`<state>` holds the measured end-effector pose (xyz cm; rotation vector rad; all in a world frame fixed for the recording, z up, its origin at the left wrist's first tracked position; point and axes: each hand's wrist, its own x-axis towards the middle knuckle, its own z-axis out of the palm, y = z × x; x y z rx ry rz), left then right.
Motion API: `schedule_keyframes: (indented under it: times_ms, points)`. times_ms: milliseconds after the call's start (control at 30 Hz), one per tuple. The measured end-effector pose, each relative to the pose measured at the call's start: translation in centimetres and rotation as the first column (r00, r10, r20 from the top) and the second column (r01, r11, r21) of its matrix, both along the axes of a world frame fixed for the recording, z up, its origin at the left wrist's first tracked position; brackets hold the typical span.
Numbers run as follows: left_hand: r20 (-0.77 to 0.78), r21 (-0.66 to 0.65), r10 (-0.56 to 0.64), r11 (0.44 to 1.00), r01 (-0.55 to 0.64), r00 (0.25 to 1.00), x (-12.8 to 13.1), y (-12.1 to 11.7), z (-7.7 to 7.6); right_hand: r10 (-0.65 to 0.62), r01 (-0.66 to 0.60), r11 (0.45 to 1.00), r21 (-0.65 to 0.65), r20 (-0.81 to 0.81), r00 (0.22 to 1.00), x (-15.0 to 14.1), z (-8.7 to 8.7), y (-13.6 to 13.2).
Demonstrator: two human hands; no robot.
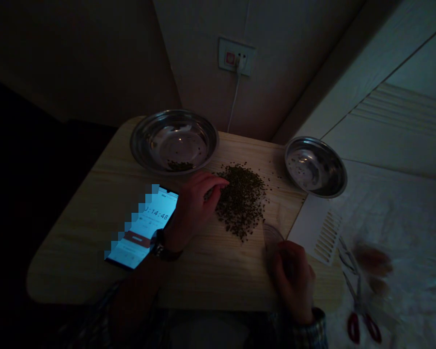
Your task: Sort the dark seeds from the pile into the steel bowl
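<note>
Here your left hand [194, 203] rests on the wooden surface [76, 242], its fingers [218, 183] loosely spread and touching the near edge of the seed pile [241, 199], handy to the large bowl [174, 140] just behind. Your right hand [294, 281] curls around a small clear cup [272, 237], steadying it near the pile.

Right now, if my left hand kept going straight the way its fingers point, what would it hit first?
The left hand points right, fingertips already at the edge of the seed pile, so it would likely meet that pile first.
</note>
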<state>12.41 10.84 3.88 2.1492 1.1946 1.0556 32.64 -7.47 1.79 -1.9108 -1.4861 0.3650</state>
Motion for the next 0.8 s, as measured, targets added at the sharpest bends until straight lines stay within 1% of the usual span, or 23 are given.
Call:
schedule_keyframes:
  times_ms: [200,533,800]
  points:
    - [-0.006,-0.002,0.003,1.000,-0.003,1.000,0.01,0.00,0.01,-0.054,0.054,0.998,-0.016,-0.002,0.999,0.04,0.02,-0.16]
    - [-0.002,-0.002,0.004,1.000,-0.004,1.000,0.07,0.04,-0.04,-0.154,0.153,0.988,-0.023,-0.082,0.985,0.01,0.22,0.04]
    - [-0.013,-0.003,0.003,1.000,-0.003,1.000,-0.02,0.06,-0.07,-0.271,0.269,0.963,-0.033,-0.116,0.955,-0.03,0.26,0.00]
